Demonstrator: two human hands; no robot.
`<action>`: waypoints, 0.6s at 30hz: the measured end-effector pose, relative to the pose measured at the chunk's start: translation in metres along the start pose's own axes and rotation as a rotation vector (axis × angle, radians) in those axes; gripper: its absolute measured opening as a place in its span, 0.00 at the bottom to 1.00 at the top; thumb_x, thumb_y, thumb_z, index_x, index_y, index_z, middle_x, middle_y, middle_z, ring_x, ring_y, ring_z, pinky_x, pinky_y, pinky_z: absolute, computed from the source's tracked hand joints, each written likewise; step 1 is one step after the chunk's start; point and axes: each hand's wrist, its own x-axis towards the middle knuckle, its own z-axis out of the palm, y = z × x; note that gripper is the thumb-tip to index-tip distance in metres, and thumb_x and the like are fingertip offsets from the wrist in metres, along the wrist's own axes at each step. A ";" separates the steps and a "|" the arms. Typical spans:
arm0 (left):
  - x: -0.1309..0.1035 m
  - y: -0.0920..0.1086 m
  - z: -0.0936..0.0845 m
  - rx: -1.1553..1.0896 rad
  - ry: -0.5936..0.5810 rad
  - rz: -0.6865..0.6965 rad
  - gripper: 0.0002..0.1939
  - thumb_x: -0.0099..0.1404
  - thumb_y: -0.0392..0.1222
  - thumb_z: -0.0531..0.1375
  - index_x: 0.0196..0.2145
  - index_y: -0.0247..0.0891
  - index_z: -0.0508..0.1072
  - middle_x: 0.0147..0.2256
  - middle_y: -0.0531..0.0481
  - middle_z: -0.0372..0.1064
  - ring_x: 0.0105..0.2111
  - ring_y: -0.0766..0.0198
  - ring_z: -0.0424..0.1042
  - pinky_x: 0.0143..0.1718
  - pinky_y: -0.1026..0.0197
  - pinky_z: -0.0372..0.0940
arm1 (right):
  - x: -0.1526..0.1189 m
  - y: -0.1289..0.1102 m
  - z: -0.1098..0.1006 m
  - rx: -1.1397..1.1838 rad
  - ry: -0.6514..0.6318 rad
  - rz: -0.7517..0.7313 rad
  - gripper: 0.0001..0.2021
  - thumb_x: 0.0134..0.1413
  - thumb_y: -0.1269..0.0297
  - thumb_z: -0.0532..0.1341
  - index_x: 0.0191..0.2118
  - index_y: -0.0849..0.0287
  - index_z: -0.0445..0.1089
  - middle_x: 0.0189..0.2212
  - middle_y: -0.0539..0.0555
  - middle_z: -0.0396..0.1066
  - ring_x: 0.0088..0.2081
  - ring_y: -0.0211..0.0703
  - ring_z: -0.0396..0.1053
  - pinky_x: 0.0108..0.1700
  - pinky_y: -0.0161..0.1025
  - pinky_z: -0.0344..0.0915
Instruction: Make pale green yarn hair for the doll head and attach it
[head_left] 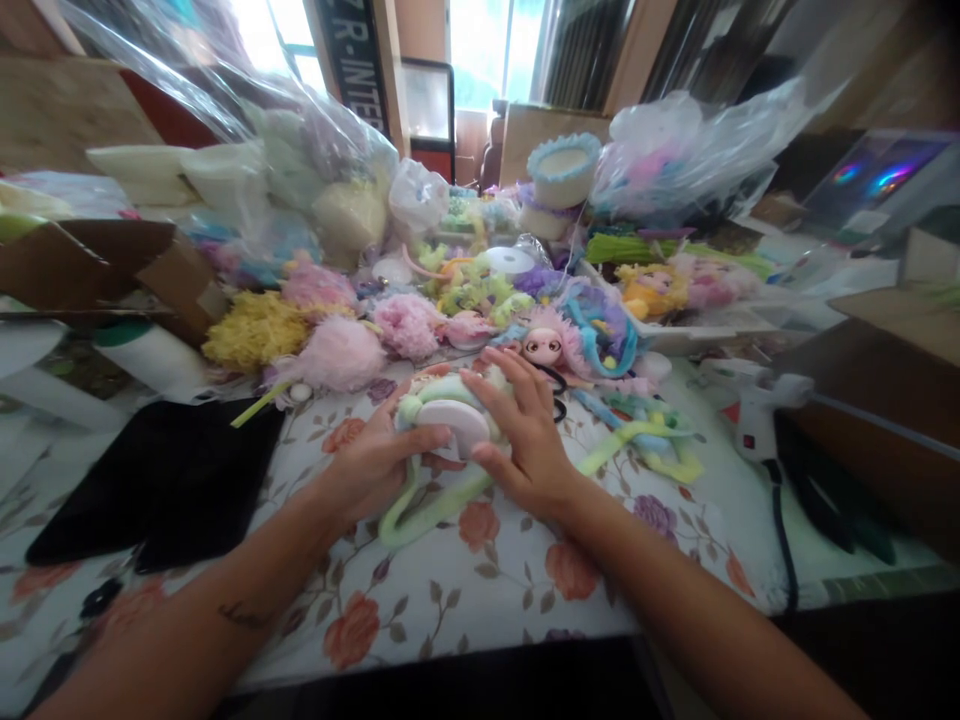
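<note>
A round piece with a smooth white disc (456, 428) and a pale green fuzzy rim is held between both hands over the flowered tablecloth (420, 610). My left hand (375, 455) grips its left side, thumb lying across the disc. On its right side, my right hand (525, 435) presses with bent fingers over the top and the thumb at the disc's edge. A light green fuzzy strip (435, 515) hangs in a loop below the piece and reappears to the right of my right wrist. Behind the hands lies a doll head (543, 346) with pink hair.
Yellow (255, 330) and pink fluffy bundles (341, 352) lie behind at left. A black flat object (165, 480) is at left. A white glue gun (757, 415) with a black cord stands right, near a cardboard box (892, 380). Plastic bags are behind.
</note>
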 end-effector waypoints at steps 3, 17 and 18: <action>0.001 0.001 0.001 0.005 0.017 -0.004 0.35 0.53 0.33 0.69 0.57 0.45 0.66 0.42 0.48 0.74 0.35 0.60 0.75 0.30 0.60 0.76 | 0.000 0.004 -0.003 0.056 0.107 0.084 0.28 0.65 0.47 0.45 0.61 0.60 0.63 0.62 0.64 0.56 0.65 0.59 0.52 0.63 0.59 0.51; 0.002 0.001 0.000 -0.026 0.072 0.050 0.35 0.54 0.32 0.69 0.57 0.48 0.66 0.46 0.49 0.71 0.40 0.58 0.74 0.35 0.55 0.77 | 0.001 -0.004 -0.011 0.019 0.355 -0.046 0.06 0.55 0.64 0.57 0.35 0.55 0.71 0.47 0.58 0.68 0.51 0.56 0.65 0.54 0.56 0.62; 0.002 0.001 -0.001 -0.023 0.073 0.048 0.34 0.54 0.32 0.69 0.57 0.47 0.66 0.46 0.49 0.72 0.40 0.58 0.74 0.35 0.55 0.77 | 0.001 -0.005 -0.012 0.019 0.367 -0.058 0.07 0.55 0.64 0.57 0.37 0.55 0.71 0.47 0.58 0.68 0.51 0.56 0.66 0.54 0.56 0.62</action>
